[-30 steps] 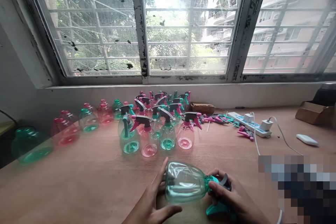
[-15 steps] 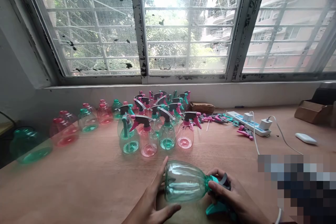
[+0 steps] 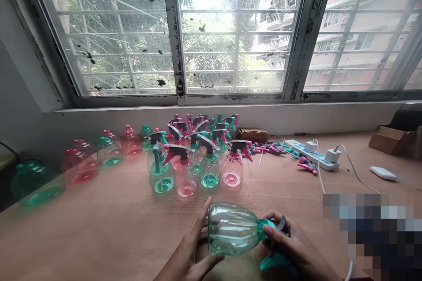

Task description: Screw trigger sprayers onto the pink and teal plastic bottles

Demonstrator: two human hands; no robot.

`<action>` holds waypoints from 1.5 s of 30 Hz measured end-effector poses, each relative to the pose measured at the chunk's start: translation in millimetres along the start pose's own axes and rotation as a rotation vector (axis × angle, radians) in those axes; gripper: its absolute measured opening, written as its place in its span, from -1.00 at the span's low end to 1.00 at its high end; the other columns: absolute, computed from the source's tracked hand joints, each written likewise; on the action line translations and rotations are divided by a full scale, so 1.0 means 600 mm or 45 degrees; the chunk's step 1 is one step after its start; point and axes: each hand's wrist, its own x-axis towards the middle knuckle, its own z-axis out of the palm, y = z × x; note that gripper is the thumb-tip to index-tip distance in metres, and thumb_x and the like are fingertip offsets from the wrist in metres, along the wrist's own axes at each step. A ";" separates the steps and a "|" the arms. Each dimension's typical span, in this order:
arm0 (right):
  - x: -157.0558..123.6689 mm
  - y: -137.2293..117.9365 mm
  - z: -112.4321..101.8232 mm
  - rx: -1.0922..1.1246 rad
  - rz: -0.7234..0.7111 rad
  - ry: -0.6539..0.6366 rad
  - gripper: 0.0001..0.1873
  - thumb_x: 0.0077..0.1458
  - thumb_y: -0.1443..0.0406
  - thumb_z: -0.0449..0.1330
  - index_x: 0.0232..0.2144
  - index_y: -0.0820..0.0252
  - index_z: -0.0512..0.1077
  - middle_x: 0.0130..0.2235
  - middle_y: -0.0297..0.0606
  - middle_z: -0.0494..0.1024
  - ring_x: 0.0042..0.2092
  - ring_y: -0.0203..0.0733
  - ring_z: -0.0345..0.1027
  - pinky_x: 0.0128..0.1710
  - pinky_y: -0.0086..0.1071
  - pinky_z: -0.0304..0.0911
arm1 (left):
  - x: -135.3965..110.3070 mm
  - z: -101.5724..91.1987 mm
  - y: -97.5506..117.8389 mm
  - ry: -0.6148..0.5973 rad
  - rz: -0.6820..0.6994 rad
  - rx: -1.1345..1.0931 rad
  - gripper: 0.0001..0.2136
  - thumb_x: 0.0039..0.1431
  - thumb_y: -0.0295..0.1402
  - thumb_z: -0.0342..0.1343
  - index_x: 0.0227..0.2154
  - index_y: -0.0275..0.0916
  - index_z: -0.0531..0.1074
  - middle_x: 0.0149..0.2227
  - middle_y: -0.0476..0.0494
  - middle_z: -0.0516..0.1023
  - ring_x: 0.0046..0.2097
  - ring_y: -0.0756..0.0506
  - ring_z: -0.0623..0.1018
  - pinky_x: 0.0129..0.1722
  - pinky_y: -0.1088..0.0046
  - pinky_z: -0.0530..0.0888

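A clear green spray bottle (image 3: 231,229) lies on its side low in the head view, base to the left. My left hand (image 3: 191,250) cups that base, fingers curled round it. At the bottle's neck my right hand (image 3: 293,248) grips the teal and grey trigger sprayer head (image 3: 278,228), whose teal trigger sticks out below.
On the wooden table (image 3: 99,228) a cluster of finished green and pink spray bottles (image 3: 194,158) stands ahead. Headless bottles (image 3: 82,162) line the left. Loose trigger heads (image 3: 273,149), a power strip (image 3: 311,154), a white device (image 3: 382,172) and a cardboard box (image 3: 394,140) lie to the right.
The bottle has turned slightly in my hands, and my left thumb has shifted a little under its base. Nothing else moved.
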 end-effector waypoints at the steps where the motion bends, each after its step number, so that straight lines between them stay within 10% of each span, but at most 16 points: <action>1: 0.000 0.000 0.000 0.006 0.000 0.006 -0.60 0.00 0.02 0.44 -0.34 0.22 0.50 -0.55 -0.41 0.52 -0.50 -0.29 0.36 -0.46 -0.45 0.19 | 0.000 -0.001 -0.003 -0.005 0.006 0.004 -0.13 0.26 -0.34 0.27 0.44 0.08 -0.18 0.44 -0.05 0.17 0.47 -0.29 0.03 0.42 0.19 0.15; 8: -0.001 -0.002 0.001 -0.117 -0.006 -0.053 -0.60 -0.02 0.01 0.44 -0.34 0.21 0.51 -0.58 -0.41 0.51 -0.52 -0.25 0.33 -0.48 -0.43 0.12 | -0.002 -0.007 -0.022 0.013 -0.033 -0.109 0.00 0.10 -0.11 0.38 0.45 -0.15 -0.12 0.44 -0.25 0.15 0.44 -0.37 0.11 0.43 0.11 0.09; 16: -0.001 -0.002 0.002 -0.031 0.008 -0.009 -0.58 -0.03 -0.01 0.44 -0.34 0.20 0.51 -0.58 -0.40 0.51 -0.52 -0.23 0.34 -0.48 -0.41 0.14 | -0.004 0.001 0.011 0.004 -0.029 0.098 -0.07 0.18 -0.44 0.28 0.44 0.06 -0.21 0.43 -0.03 0.20 0.48 -0.27 0.00 0.44 0.18 0.05; 23: -0.002 -0.003 0.000 -0.095 0.013 -0.033 -0.59 -0.03 0.02 0.45 -0.32 0.21 0.52 -0.56 -0.40 0.52 -0.50 -0.25 0.32 -0.48 -0.43 0.10 | -0.004 -0.006 -0.016 0.001 -0.068 0.016 0.01 0.11 -0.17 0.38 0.45 -0.16 -0.17 0.47 -0.21 0.09 0.46 -0.34 0.08 0.45 0.13 0.01; 45: 0.000 -0.003 0.000 -0.075 0.009 0.002 -0.56 -0.03 -0.02 0.43 -0.33 0.21 0.50 -0.55 -0.39 0.52 -0.50 -0.24 0.34 -0.46 -0.40 0.16 | 0.001 -0.001 0.002 0.012 -0.017 0.128 -0.08 0.22 -0.42 0.25 0.45 0.06 -0.24 0.42 -0.03 0.21 0.49 -0.25 -0.06 0.45 0.21 -0.01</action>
